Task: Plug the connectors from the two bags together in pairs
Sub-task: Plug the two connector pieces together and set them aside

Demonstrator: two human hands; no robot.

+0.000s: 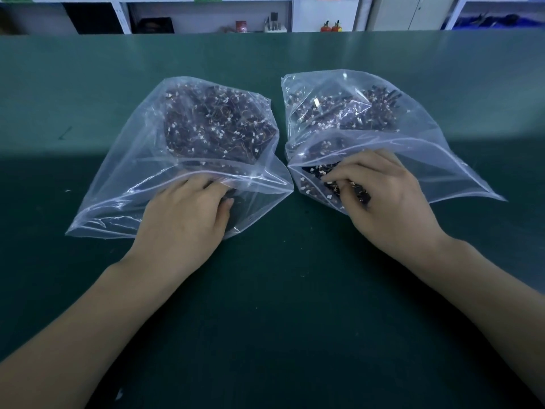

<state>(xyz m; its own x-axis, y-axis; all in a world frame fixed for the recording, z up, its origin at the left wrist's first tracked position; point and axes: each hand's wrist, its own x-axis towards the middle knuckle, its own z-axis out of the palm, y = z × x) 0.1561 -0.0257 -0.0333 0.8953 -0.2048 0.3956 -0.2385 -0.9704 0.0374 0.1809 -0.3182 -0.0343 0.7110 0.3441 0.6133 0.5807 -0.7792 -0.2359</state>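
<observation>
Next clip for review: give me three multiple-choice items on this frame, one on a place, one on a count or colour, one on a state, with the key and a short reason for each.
1. Where are the fingers of the right hand?
A. Inside the mouth of the right bag
B. Flat on the bare table
C. On the far shelf

2. What colour is the table?
A. White
B. Dark green
C. Red

3. What state are the two bags in?
A. Zipped shut
B. Open at the near end
C. Emptied out

Key:
1 A, its fingers pinch connectors at that bag's opening.
2 B, the mat is green all round.
3 B, the left hand reaches into the left bag too, and both bags hold heaps of connectors.
</observation>
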